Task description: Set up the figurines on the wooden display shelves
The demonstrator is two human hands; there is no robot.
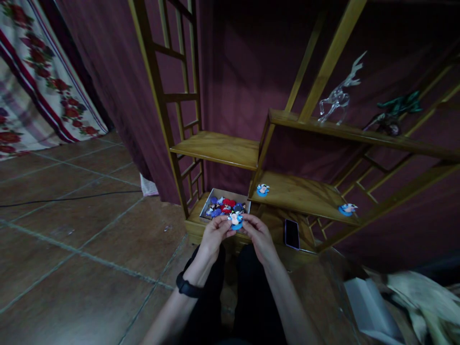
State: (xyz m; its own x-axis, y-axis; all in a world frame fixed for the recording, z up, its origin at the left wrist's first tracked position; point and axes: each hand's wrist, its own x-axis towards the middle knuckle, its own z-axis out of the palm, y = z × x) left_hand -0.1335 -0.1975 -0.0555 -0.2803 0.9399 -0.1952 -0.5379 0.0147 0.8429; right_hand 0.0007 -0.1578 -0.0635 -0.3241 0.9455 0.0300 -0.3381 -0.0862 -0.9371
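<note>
Between both hands is a small figurine (236,219) with a white-and-blue body and a round blue base. My left hand (215,233) pinches it from the left, and my right hand (257,231) grips its right side. Just beyond them sits an open white box (206,211) on the low shelf, filled with several red, purple and dark figurines. A similar blue-based figurine (263,190) stands at the left end of the middle shelf (298,189). Another figurine (347,209) like it is at that shelf's right end.
A phone (292,234) lies on the low shelf to the right. On the upper right shelf are a clear glass deer (338,98) and a dark green ornament (395,112). The wooden frame (153,86) rises at left. A grey box (372,306) rests on the floor at right.
</note>
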